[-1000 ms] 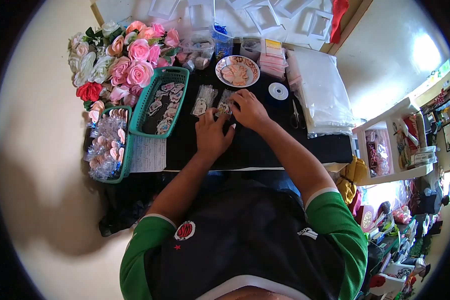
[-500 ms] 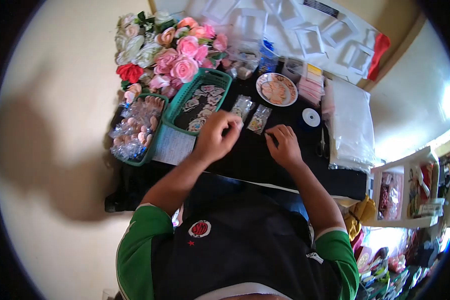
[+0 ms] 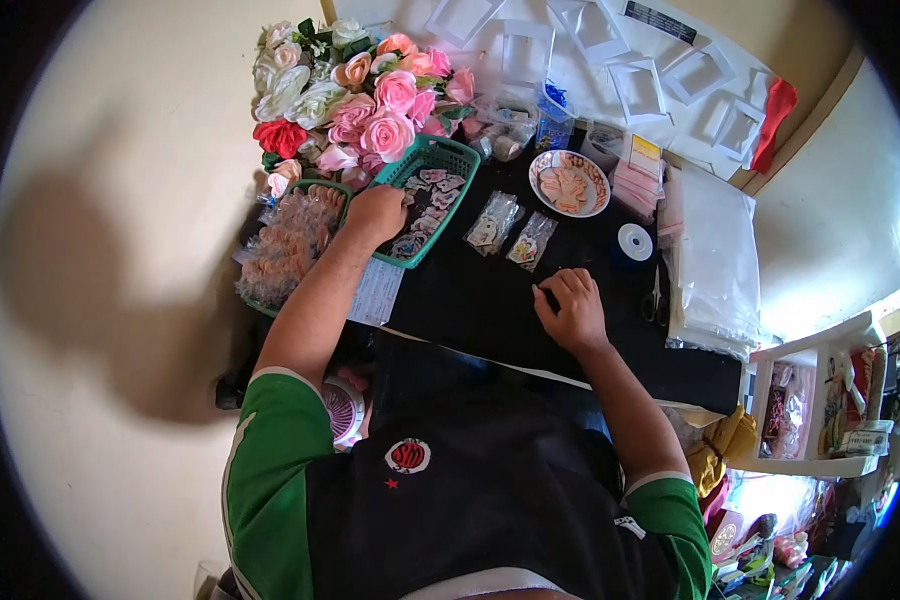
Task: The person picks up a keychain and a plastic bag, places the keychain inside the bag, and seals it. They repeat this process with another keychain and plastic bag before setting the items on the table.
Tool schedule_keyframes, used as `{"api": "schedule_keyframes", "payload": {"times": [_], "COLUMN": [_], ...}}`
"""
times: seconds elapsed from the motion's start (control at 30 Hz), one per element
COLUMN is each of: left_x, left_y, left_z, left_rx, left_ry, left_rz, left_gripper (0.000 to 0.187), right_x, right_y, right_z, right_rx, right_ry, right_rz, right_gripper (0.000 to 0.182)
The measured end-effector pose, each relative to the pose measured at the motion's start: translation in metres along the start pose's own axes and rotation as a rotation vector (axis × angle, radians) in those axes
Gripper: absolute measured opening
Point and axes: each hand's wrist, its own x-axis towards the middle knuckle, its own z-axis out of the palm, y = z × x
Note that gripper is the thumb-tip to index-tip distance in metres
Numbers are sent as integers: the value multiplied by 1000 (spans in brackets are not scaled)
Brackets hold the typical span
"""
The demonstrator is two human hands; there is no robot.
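My left hand (image 3: 378,215) reaches over the left side of a green basket (image 3: 450,212) that holds several small printed cutouts (image 3: 433,200). Its fingers point down into the basket, and their tips are partly hidden. On the black tabletop (image 3: 450,310), my right hand (image 3: 572,308) rests with bent fingers and the thumb apart, holding nothing visible. Just beyond it lie two clear packets (image 3: 532,241) (image 3: 492,222) with small printed pieces inside. Behind them a patterned bowl (image 3: 602,205) holds peach-coloured pieces (image 3: 565,188).
Another basket (image 3: 346,196) full of wrapped items stands at the left, below artificial roses (image 3: 385,110). A written sheet (image 3: 375,292) lies nearer me. Right of the bowl are a white spool (image 3: 634,242), scissors (image 3: 652,300) and stacked plastic bags (image 3: 715,260).
My left hand has moved left, from near the packets to the green basket. My right hand has barely moved. The whole view has shifted slightly.
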Motion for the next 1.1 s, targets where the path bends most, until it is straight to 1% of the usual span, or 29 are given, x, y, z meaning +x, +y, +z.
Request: {"api": "schedule_keyframes", "payload": {"times": [0.07,0.2,0.3,0.4,0.47,0.5,0.57,0.6,0.67,0.73,0.8,0.83,0.87,0.9,0.93,0.97,1.0,1.1], "left_x": [-4,-3,-2,-3,-6,-7,-10,-13,-20,-28,-42,-47,-54,-64,-73,-77,-83,-88], "left_y": [4,4,4,-3,-4,-4,-3,3,22,45,80,94,106,122,134,145,151,163], "left_z": [-7,-15,-19,-19,-25,-27,-32,-39,-56,-63,-65,-57,-48,-42,-36,-20,-12,13], "left_rx": [-16,-27,17,-71,-83,-83,-111,-112,-251,-280,-583,-669,-643,-751,-805,-874,-799,-725], "left_ry": [58,99,135,171,245,243,372,371,400,344,379,300,275,164,63,60,73,-26], "left_rz": [4,-27,-45,-37,26,27,112,115,105,114,247,282,360,358,396,503,619,674], "left_gripper": [22,22,20,17,15,15,15,15,17,17,16,16,18,21,25,29,34,40], "right_x": [0,0,-1,0,0,0,0,1,0,1,1,1,1,2,2,0,-1,-2], "right_y": [1,1,3,2,3,3,2,3,5,5,7,9,10,8,9,12,15,20], "right_z": [1,0,2,2,2,2,2,3,3,1,0,1,2,-2,-2,-1,0,1], "right_rx": [4,38,15,37,39,40,57,55,52,71,86,103,121,165,154,157,161,202], "right_ry": [26,-5,21,22,41,41,31,32,59,69,77,126,176,180,183,214,246,267], "right_rz": [-27,11,-15,-2,-25,-23,-10,-7,-36,-16,2,0,-4,54,64,111,156,232], "right_gripper": [12,13,13,12,12,12,13,13,12,12,11,11,11,11,11,11,10,11]}}
